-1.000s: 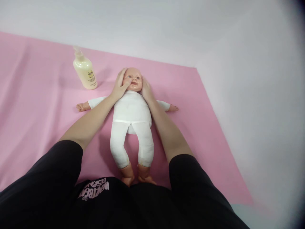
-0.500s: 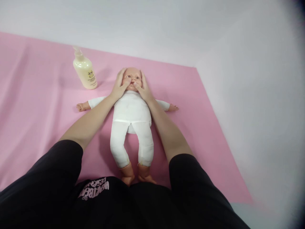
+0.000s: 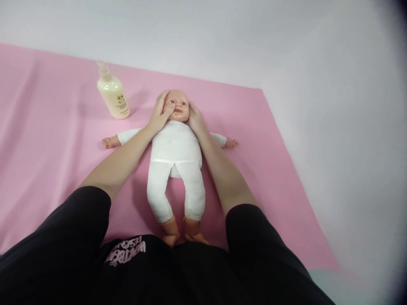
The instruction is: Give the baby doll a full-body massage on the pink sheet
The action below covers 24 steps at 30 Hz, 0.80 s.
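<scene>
A baby doll (image 3: pixel 176 142) in a white cloth suit lies on its back, head away from me, arms spread to both sides. My left hand (image 3: pixel 160 115) cups the left side of its head, with the thumb resting on the cheek beside the nose. On the other side of the head, my right hand (image 3: pixel 195 118) holds it near the ear, its thumb off the face. Some fingers of both hands are hidden beside or behind the head. The doll's feet reach close to my black shirt.
A pump bottle (image 3: pixel 113 95) of pale yellow liquid stands left of the doll's head. Under everything lies a pink sheet (image 3: pixel 263 169) with soft folds on the left. Past its far and right edges is a whitish surface (image 3: pixel 333 127).
My right thumb has moved off the doll's mouth area to the side of its head, uncovering the mouth. The left hand, doll and bottle look the same.
</scene>
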Tool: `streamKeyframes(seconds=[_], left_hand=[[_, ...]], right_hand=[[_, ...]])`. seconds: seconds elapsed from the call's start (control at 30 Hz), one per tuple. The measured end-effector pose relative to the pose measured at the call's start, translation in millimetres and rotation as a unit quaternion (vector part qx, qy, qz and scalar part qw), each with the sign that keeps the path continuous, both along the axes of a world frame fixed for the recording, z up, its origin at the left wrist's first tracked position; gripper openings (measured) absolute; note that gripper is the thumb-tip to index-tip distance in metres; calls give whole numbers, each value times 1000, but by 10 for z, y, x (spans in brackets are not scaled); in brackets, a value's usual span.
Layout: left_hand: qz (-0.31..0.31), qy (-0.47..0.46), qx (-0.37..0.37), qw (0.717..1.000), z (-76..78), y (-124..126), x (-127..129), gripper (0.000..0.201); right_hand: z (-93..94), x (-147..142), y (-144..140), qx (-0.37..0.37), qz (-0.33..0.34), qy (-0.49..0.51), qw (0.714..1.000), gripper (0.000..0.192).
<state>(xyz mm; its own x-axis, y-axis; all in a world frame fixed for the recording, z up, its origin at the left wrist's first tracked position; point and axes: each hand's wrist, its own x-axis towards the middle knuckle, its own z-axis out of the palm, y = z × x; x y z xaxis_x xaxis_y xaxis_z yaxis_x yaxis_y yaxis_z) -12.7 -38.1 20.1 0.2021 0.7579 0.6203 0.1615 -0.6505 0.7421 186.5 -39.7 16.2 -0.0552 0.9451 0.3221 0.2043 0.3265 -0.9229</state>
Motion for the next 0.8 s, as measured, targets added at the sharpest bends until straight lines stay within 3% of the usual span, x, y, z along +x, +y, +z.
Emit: streamKeyframes(seconds=[0.17,0.37,0.53,0.67,0.8], left_hand=[[7,-2,-1,1000,-41,25,-12,89],[14,7,6,1000,-113,79,-51,90],[6,34,23,999,-26,22,-30,100],[-3,23,12,1000,82,-69,10,101],[-4,-7,8,1000,-10,24,1,84]], right_hand=[[78,-18,-79,9,-12,-12,1000,87],[152,-21,-224,43,49,-54,996,97],[140,-27,-213,51,41,-53,996,115],[107,-25,-143,61,6,-27,998,103],[31,10,-29,46,-18,-9,999,92]])
